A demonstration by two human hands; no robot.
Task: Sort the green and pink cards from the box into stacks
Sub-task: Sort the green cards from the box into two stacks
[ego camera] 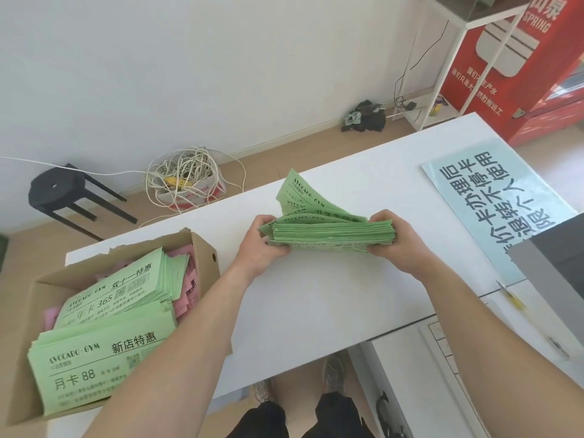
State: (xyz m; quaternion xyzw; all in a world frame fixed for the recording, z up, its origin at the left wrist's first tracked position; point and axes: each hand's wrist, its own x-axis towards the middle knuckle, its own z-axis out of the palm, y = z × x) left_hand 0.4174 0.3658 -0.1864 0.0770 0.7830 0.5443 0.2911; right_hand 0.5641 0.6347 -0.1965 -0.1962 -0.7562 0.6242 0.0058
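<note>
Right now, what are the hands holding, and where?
A thick stack of green cards, gripped at its two short ends: left hand, right hand.

i grip a thick green card stack (331, 235) edgewise over the table; green and pink cards (186, 279) fill the box (205, 248).

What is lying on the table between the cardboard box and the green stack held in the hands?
Nothing lies there. In the head view the white table is bare between the cardboard box and the green stack; only the left hand crosses above it.
</note>
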